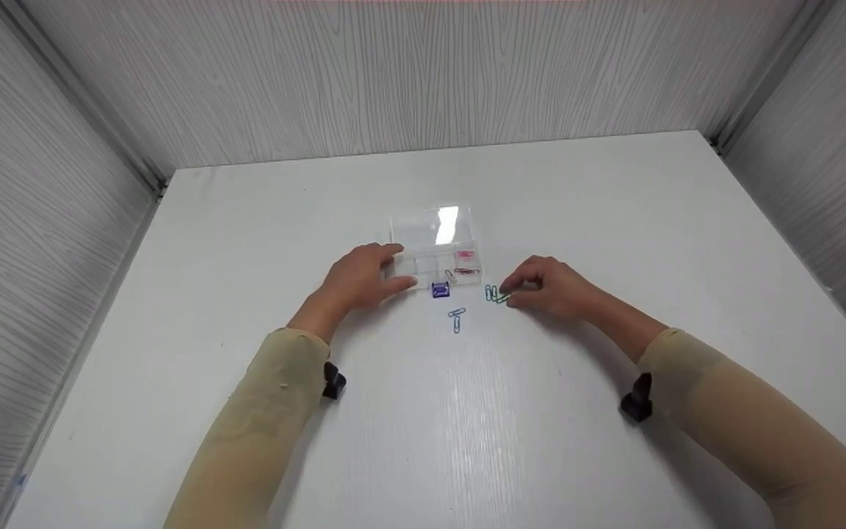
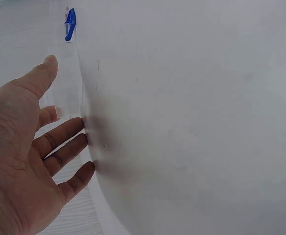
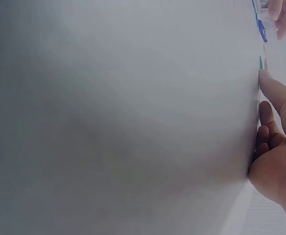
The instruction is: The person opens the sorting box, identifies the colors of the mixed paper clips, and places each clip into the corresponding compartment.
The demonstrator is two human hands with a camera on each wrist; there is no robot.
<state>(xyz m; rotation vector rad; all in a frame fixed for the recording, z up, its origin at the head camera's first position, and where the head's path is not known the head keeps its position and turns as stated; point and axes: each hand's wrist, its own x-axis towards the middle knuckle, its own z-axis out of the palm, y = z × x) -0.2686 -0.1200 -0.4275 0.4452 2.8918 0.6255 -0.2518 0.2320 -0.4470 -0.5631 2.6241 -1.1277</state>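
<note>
A clear plastic compartment box [image 1: 423,264] lies with its lid [image 1: 419,226] laid back. My left hand [image 1: 360,279] rests at its left end, fingers extended and thumb apart; in the left wrist view, the left hand [image 2: 30,132] has its index fingertip at the box's corner. My right hand [image 1: 551,290] pinches a green paper clip [image 1: 502,299] at the table, right of the box. Beside it lie two more green-blue paper clips [image 1: 491,293]. Red and pink paper clips [image 1: 467,271] sit in the right-hand compartments. The box partly hides the left index finger.
A small purple-blue clasp-like piece [image 1: 440,290] is at the box's front edge. Two blue paper clips [image 1: 457,321] lie on the white table [image 1: 408,426] in front of it. Wood-grain panels [image 1: 423,73] stand behind and at both sides.
</note>
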